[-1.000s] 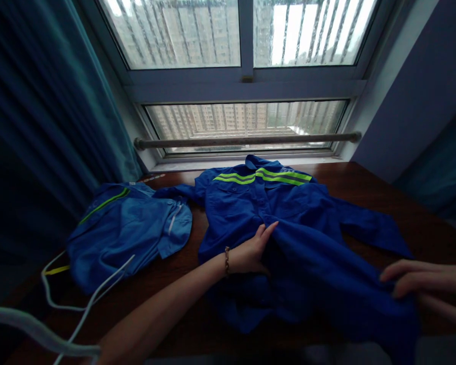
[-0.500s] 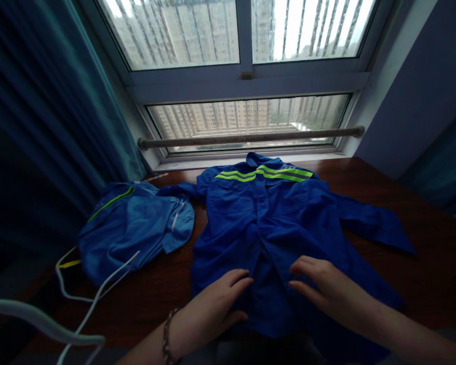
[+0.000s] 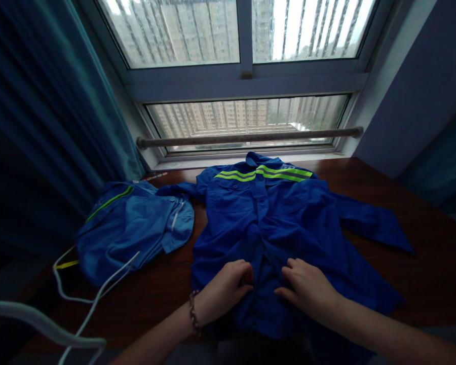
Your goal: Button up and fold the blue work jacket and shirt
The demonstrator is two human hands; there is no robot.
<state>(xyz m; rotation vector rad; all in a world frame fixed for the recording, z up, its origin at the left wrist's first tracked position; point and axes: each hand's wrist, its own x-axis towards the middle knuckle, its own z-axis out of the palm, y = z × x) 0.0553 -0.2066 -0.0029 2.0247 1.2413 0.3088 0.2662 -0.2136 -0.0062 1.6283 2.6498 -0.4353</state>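
— Find the blue shirt (image 3: 231, 218) where, in relation to the hands?

— Under both at the lower front, then straight ahead. Follow its long axis directly away from the hands, out to the collar (image 3: 252, 158) at the far end, just short of the window (image 3: 247, 86).

— Nearer to one hand?

— No, about equally near to both. Note the front opening (image 3: 265, 266) right between, with the left hand (image 3: 225, 292) on one side and the right hand (image 3: 314, 292) on the other.

— And posed how?

— Low over the cloth, backs up, angled in toward each other, well short of touching.

— Pinching anything?

— Can't tell. Bent at the fingers on both sides, more tightly curled on the left (perhaps with a fold of cloth caught there, but hidden from view).

— Anything else around?

— To the left of the left hand and a little ahead, a paler blue garment (image 3: 137, 223) on the same wooden counter (image 3: 437, 284), close to the end of one sleeve. Ahead and to the right of the right hand, the other sleeve (image 3: 380, 225). Well left of the bracelet (image 3: 193, 313), a white cord (image 3: 93, 303).
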